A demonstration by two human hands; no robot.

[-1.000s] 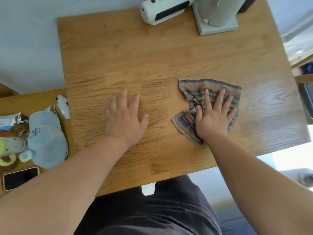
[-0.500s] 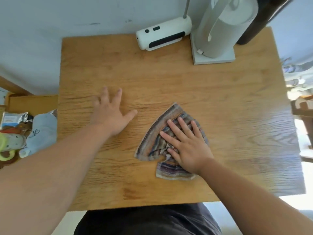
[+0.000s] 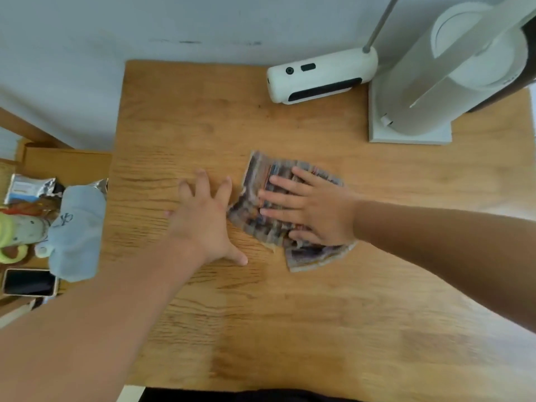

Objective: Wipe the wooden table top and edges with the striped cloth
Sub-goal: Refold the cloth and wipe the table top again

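The striped cloth (image 3: 261,224) lies crumpled near the middle of the wooden table top (image 3: 290,329). My right hand (image 3: 310,207) presses flat on the cloth, fingers spread and pointing left. My left hand (image 3: 203,221) rests flat on the bare wood just left of the cloth, fingers apart, holding nothing. Its thumb side sits close to the cloth's left edge. Part of the cloth is hidden under my right palm.
A white oblong device (image 3: 319,78) and a tall white appliance on a square base (image 3: 435,91) stand at the table's back right by the wall. A lower shelf on the left holds a blue soft toy (image 3: 77,227), a phone (image 3: 29,282) and packets.
My right hand has slid the cloth toward the left and farther from me, turning its fingers leftward. My left hand has stayed flat on the wood, now right beside the cloth.
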